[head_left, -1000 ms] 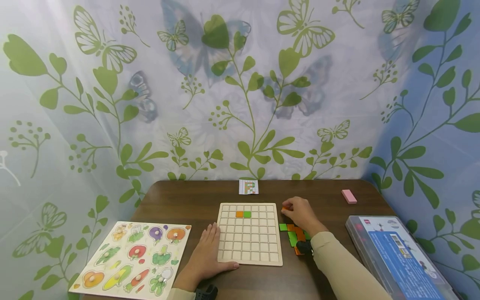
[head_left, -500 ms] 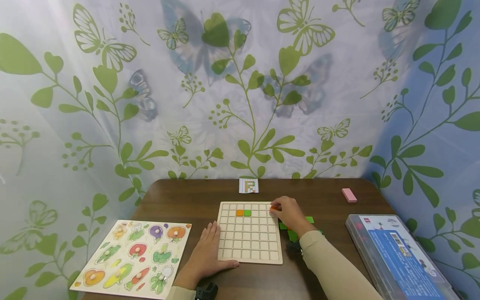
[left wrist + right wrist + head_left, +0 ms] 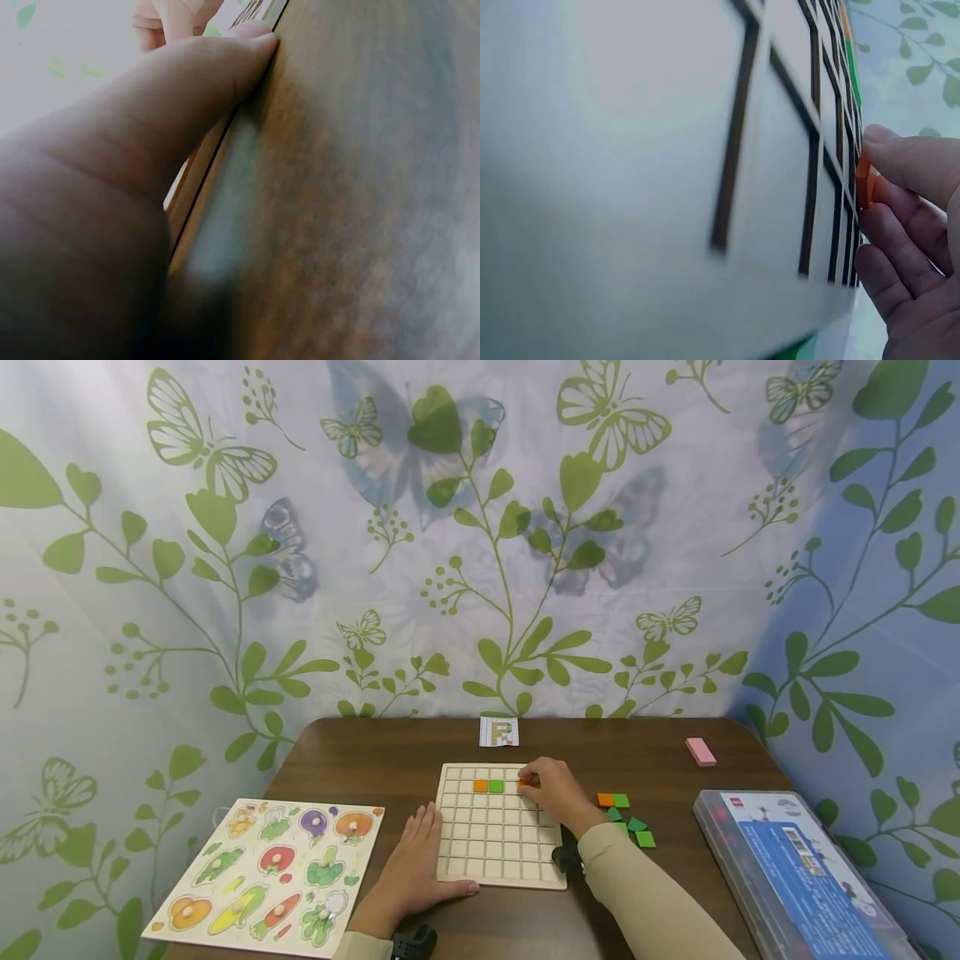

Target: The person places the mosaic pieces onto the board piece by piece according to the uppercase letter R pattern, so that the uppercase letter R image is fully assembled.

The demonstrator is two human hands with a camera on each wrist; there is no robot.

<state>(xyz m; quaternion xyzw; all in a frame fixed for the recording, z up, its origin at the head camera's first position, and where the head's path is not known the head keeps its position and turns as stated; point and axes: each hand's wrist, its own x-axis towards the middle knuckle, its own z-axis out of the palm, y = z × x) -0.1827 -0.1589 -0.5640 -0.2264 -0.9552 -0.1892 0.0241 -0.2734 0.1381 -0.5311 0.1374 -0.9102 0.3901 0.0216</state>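
Observation:
My right hand (image 3: 557, 792) pinches a small orange tile (image 3: 865, 180) between thumb and fingers. It is over the wooden grid board (image 3: 495, 860), in its upper right part. In the board's second row lie an orange tile (image 3: 481, 786) and a green tile (image 3: 496, 786) side by side, to the left of the pinched one. Along the board's left edge my left hand (image 3: 411, 864) lies with its fingers extended. Its thumb (image 3: 202, 67) reaches along the board's near edge in the left wrist view.
Loose green and orange tiles (image 3: 613, 800) lie right of the board, partly behind my right arm. A small pattern card (image 3: 498, 732) lies beyond the board. A vegetable puzzle (image 3: 262, 877) sits left, a plastic case (image 3: 802, 868) right, with a pink block (image 3: 701, 752) behind.
My right hand has carried the orange tile leftward from beside the board to over its upper right part, uncovering more loose tiles. The left hand has stayed put.

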